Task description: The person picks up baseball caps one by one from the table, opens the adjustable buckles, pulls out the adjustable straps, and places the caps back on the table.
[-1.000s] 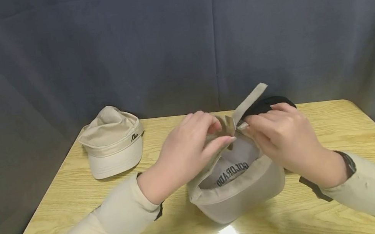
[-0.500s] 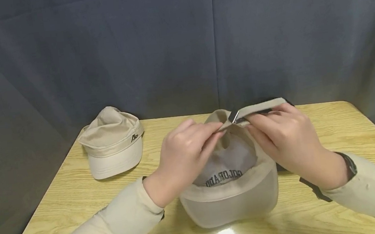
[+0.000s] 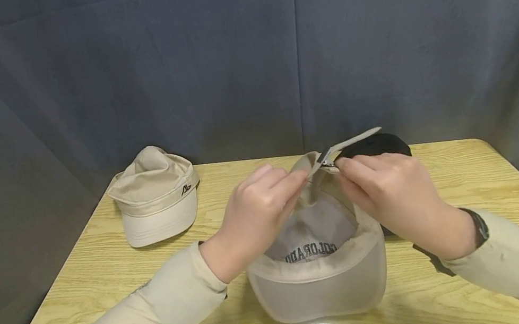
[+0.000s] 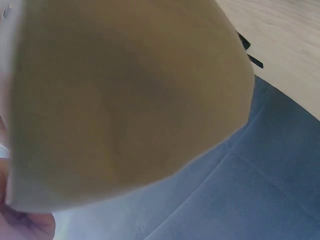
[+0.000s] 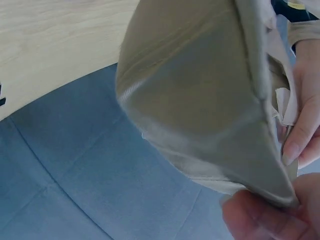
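1. The cap [image 3: 320, 298] is in front of me, between my hands, its opening facing me and its brim lowest; I cannot tell whether the brim touches the worktop [image 3: 463, 181].
2. Its hollow crown works like a bowl: I see straight into the pale lining, where dark lettering [image 3: 310, 252], reading COLORADO backwards, sits just above the sweatband [image 3: 307, 270].
3. With my left hand [image 3: 259, 202] I pinch the rear edge beside the closure, my fingers drawn narrow on the fabric.
4. With my right hand [image 3: 390, 190] I grip the other side of that edge, next to the metal buckle [image 3: 328, 163]; the right wrist view shows my thumb and fingers closed on the rim.
5. The strap [image 3: 355, 139] sticks up from the buckle, its loose end slanting away over my right hand.
6. The beige cap [image 3: 157, 195] rests on the worktop well to my left, brim towards me, its soft crown partly sunken; its inside is hidden.
7. Behind my right hand lies a black item [image 3: 377, 144], partly covered.
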`<move>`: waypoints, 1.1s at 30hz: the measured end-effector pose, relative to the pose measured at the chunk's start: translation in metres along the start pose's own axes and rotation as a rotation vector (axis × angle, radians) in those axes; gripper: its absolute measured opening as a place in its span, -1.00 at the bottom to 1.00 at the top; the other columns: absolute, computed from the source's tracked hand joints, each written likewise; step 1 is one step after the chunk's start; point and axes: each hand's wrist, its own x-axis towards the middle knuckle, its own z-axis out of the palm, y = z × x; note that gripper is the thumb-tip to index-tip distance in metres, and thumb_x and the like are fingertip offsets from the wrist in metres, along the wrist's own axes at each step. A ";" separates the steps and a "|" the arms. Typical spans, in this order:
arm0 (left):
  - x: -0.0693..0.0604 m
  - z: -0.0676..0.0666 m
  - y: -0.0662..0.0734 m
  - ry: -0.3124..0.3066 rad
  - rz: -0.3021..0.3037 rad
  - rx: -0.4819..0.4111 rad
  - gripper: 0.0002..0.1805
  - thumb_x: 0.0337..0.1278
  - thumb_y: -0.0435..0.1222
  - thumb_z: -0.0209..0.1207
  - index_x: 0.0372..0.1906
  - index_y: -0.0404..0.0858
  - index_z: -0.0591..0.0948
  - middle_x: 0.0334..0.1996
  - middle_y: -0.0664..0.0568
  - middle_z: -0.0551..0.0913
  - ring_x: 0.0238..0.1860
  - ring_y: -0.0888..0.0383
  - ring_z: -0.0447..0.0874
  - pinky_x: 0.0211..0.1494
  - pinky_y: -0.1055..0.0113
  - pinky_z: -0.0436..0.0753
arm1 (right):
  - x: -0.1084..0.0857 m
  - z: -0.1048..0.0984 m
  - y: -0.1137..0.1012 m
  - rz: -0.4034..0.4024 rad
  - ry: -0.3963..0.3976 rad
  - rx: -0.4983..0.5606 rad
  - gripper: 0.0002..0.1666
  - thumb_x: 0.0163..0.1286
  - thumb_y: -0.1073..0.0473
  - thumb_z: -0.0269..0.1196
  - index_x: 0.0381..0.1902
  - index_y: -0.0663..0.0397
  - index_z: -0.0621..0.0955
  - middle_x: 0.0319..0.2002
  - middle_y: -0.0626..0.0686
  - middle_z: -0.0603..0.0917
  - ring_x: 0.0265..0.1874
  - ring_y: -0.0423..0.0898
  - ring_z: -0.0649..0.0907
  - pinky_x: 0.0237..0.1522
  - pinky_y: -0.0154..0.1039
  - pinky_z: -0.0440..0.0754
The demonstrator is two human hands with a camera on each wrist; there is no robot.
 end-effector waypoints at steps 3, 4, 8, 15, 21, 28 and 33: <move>-0.001 -0.001 0.000 -0.007 -0.001 -0.009 -0.87 0.10 -0.43 0.32 -0.22 -0.34 0.70 -0.49 0.02 0.62 -0.50 0.13 0.48 -0.44 0.46 0.49 | -0.001 0.001 0.000 0.025 0.011 0.028 -0.70 0.40 0.27 -0.03 -0.45 0.27 0.56 -0.70 0.00 0.46 -0.83 -0.13 0.33 -0.79 -0.16 0.34; -0.001 -0.001 0.000 -0.009 -0.003 -0.014 -0.87 0.10 -0.43 0.32 -0.22 -0.34 0.70 -0.49 0.02 0.63 -0.50 0.14 0.48 -0.43 0.47 0.50 | -0.001 0.001 0.001 0.028 0.012 0.032 -0.70 0.39 0.27 -0.03 -0.46 0.26 0.56 -0.70 -0.01 0.46 -0.83 -0.13 0.33 -0.79 -0.16 0.34; -0.001 0.000 0.000 -0.007 -0.013 -0.026 -0.88 0.10 -0.44 0.31 -0.23 -0.35 0.71 -0.49 0.02 0.64 -0.49 0.13 0.50 -0.42 0.46 0.51 | -0.002 0.000 0.001 0.021 0.016 0.020 -0.67 0.44 0.24 -0.05 -0.46 0.26 0.55 -0.70 0.00 0.44 -0.83 -0.10 0.33 -0.76 -0.13 0.35; -0.002 0.000 0.001 -0.001 -0.018 -0.029 -0.88 0.10 -0.44 0.32 -0.23 -0.35 0.72 -0.52 0.04 0.62 -0.50 0.14 0.48 -0.44 0.46 0.49 | -0.003 -0.001 0.001 0.041 0.014 0.009 -0.69 0.41 0.24 -0.03 -0.46 0.25 0.56 -0.70 -0.01 0.50 -0.83 -0.09 0.38 -0.77 -0.13 0.32; -0.004 0.000 0.001 -0.001 -0.037 -0.062 -0.86 0.08 -0.46 0.32 -0.22 -0.37 0.72 -0.52 0.02 0.62 -0.51 0.14 0.47 -0.44 0.44 0.47 | -0.004 -0.002 0.001 0.050 0.020 0.007 -0.68 0.42 0.22 -0.02 -0.49 0.23 0.55 -0.72 -0.03 0.46 -0.83 -0.10 0.38 -0.76 -0.12 0.33; -0.006 0.001 -0.001 0.007 -0.053 -0.098 -0.86 0.05 -0.49 0.31 -0.23 -0.40 0.72 -0.50 -0.02 0.66 -0.51 0.14 0.49 -0.42 0.43 0.50 | -0.006 -0.004 0.002 0.050 0.005 -0.008 -0.64 0.45 0.19 -0.05 -0.47 0.24 0.56 -0.71 0.00 0.49 -0.81 -0.06 0.43 -0.73 -0.09 0.36; -0.006 0.002 -0.001 0.008 -0.051 -0.100 -0.86 0.05 -0.49 0.31 -0.24 -0.40 0.72 -0.50 -0.02 0.66 -0.51 0.15 0.49 -0.43 0.43 0.49 | -0.006 -0.005 0.003 0.058 -0.008 -0.012 -0.65 0.44 0.19 -0.05 -0.46 0.23 0.56 -0.69 0.00 0.51 -0.79 -0.05 0.45 -0.73 -0.08 0.37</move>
